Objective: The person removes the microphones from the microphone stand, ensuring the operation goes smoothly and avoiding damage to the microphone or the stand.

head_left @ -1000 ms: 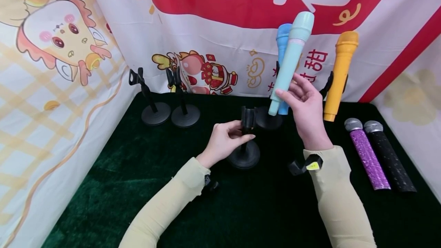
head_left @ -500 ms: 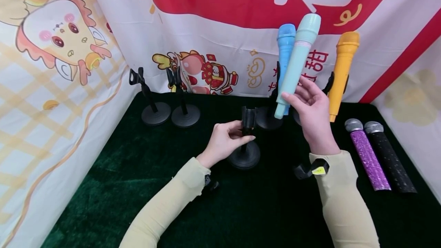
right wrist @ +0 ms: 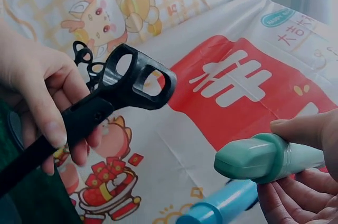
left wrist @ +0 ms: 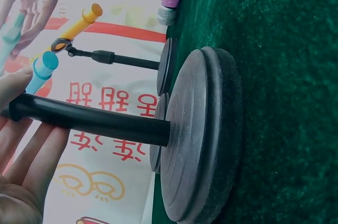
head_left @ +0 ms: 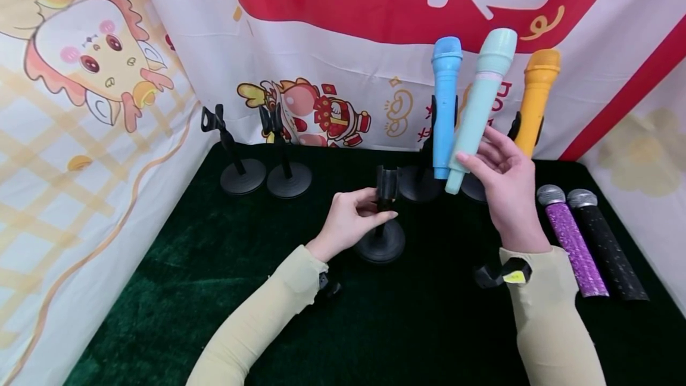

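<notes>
My left hand grips the post of a black desktop microphone stand, just below its clip. The round base sits on the green cloth, and the clip has nothing in it. In my right hand, a mint-green microphone is pinched near its lower end between thumb and fingers, head up and leaning right. It hangs in the air to the right of that stand. Behind it, a blue microphone and an orange microphone rest in stands of their own, the orange one partly hidden by my hand.
Two black stands with bare clips, a left one and a right one, are at the back left. A purple glitter microphone and a black microphone lie at the right on the green cloth. Printed curtains enclose the table.
My right hand has shifted right and slightly down with the mint-green microphone, which now shows between the blue and orange ones. The left hand and its stand stay put.
</notes>
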### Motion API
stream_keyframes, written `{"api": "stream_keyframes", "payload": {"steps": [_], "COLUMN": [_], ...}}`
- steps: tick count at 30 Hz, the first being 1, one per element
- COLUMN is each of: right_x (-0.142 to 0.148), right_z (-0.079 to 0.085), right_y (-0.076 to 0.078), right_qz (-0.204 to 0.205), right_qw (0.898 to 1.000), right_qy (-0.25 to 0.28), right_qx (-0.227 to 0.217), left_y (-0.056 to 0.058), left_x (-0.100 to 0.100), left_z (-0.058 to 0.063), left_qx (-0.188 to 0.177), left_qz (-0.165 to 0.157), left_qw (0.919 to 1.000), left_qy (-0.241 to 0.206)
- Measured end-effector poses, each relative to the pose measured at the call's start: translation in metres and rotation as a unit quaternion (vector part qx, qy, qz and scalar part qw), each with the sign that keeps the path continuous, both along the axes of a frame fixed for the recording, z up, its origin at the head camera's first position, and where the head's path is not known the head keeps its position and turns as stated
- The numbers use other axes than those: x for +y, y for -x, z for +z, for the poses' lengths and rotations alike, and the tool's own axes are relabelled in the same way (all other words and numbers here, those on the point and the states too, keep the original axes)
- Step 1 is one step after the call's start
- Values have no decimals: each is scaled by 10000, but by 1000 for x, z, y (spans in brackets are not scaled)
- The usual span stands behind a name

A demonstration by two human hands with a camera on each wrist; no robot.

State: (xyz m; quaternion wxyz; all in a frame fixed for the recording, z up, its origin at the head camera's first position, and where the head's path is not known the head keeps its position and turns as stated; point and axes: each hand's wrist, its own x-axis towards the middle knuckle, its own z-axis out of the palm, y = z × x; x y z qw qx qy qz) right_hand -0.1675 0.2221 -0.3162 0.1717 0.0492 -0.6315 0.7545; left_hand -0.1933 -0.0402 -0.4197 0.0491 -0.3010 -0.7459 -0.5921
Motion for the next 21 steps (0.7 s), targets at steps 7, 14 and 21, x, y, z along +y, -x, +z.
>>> {"api": "stream_keyframes", "payload": {"steps": [7, 14, 21], "right_x": [14, 29, 45], "right_z": [-2, -4, -4], "right_y": [-9, -15, -21], "right_qz": [-155, -406, -613], "right_qw": [9998, 9991, 9976], "right_qy": [82, 157, 240], "right_qx": [11, 12, -230], "left_y": [-1, 0, 0], "left_x": [0, 0, 0], "left_z": [0, 0, -2], "left_qx": [37, 41, 62], "left_qz": [1, -16, -16], "left_qw": [10000, 10000, 10000], "left_qy": [-17, -51, -55]}}
